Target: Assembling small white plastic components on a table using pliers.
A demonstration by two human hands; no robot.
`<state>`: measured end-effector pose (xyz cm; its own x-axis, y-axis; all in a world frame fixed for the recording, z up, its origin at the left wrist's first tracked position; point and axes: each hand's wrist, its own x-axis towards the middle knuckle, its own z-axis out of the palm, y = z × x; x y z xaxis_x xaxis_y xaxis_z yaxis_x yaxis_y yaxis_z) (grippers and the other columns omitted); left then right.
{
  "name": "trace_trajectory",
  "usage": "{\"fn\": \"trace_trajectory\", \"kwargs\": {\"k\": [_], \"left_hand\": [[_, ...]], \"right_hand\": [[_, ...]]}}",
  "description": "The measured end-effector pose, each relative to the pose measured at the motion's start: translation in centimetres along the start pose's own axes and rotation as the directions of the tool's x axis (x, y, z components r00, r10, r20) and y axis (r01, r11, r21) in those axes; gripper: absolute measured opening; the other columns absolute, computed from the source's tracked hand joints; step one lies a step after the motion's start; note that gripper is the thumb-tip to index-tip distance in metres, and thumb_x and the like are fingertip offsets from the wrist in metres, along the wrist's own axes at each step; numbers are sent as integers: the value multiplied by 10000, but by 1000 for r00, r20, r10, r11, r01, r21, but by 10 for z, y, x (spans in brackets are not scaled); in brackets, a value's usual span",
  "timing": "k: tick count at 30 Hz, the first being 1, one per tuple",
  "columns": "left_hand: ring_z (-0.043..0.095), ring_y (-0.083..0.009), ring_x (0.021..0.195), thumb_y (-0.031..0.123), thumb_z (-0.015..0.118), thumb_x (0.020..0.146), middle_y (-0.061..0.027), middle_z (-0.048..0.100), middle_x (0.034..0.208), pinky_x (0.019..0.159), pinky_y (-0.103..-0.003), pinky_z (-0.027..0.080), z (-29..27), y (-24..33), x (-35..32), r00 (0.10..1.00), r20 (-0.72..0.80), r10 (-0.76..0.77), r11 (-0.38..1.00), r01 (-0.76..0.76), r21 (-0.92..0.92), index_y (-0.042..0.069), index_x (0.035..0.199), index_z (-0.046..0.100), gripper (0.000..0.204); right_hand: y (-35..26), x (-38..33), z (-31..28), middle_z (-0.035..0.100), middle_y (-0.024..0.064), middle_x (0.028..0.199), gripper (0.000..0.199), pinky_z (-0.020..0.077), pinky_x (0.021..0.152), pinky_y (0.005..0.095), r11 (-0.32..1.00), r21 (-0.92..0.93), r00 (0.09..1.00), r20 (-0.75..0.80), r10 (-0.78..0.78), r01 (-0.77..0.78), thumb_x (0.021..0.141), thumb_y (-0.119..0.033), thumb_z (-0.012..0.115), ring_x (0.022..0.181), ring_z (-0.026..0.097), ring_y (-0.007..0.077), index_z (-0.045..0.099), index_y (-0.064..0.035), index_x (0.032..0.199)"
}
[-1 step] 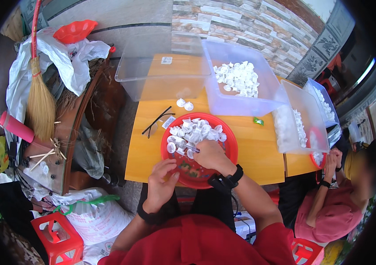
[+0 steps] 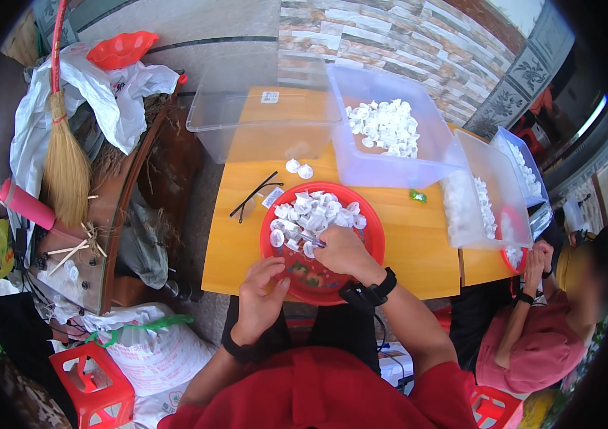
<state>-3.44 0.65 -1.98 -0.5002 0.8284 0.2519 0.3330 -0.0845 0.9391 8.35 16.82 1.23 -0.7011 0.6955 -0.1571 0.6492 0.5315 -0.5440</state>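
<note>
A red round tray (image 2: 325, 289) rests at the front edge of the table, heaped with small white plastic caps (image 2: 315, 211). My right hand (image 2: 347, 250) is over the tray's right half, closed round a slim, shiny tool (image 2: 309, 238). That tool points left into the caps; its exact kind is too small to make out. By the tray's lower left rim my left hand (image 2: 261, 293) is held with its fingers bent and its thumb apart, nothing visible in it. Dark bands circle both wrists.
Behind the tray stand a clear bin (image 2: 265, 132) and a bluish bin (image 2: 397, 168) with more white pieces. Glasses (image 2: 254, 194), two loose caps (image 2: 298, 169) and a green packet (image 2: 417, 196) lie nearby. A co-worker (image 2: 532, 329) sits at right, beside further bins.
</note>
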Motion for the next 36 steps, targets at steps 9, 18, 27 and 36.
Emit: {"fn": "trace_trajectory", "kwargs": {"k": [9,18,27,36], "left_hand": [[554,-174,1008,17,588,853,-114,596,1067,873,-305,448,24,34,-11,997,63,-41,765,72,-639,-30,1185,511,344],[582,-166,939,-17,544,867,-126,592,1079,814,-284,475,20,42,-12,984,171,-50,708,156,-689,-66,1124,551,262],[573,-150,925,-55,524,867,-92,568,1002,818,-258,467,11,59,-6,948,295,120,950,-23,-311,-37,1075,582,217],[566,-180,1002,-29,538,871,-105,565,1087,879,-297,461,29,75,-24,957,285,56,690,169,-704,-20,1199,510,329]], "right_hand": [[-53,-73,-21,549,-2,627,175,306,419,181,333,901,956,224,188,-277,832,-174,623,492,439,24,620,-2,800],[-35,-102,-15,560,0,665,135,341,469,194,480,863,985,106,133,-158,832,-129,611,555,457,30,616,6,824],[-28,-111,-24,537,-17,658,111,387,530,226,729,682,994,-108,29,53,810,-93,619,626,470,28,598,15,794],[-36,-127,-14,582,41,693,86,338,441,203,-34,999,993,-18,115,22,852,-56,587,488,438,56,569,7,906]]}}
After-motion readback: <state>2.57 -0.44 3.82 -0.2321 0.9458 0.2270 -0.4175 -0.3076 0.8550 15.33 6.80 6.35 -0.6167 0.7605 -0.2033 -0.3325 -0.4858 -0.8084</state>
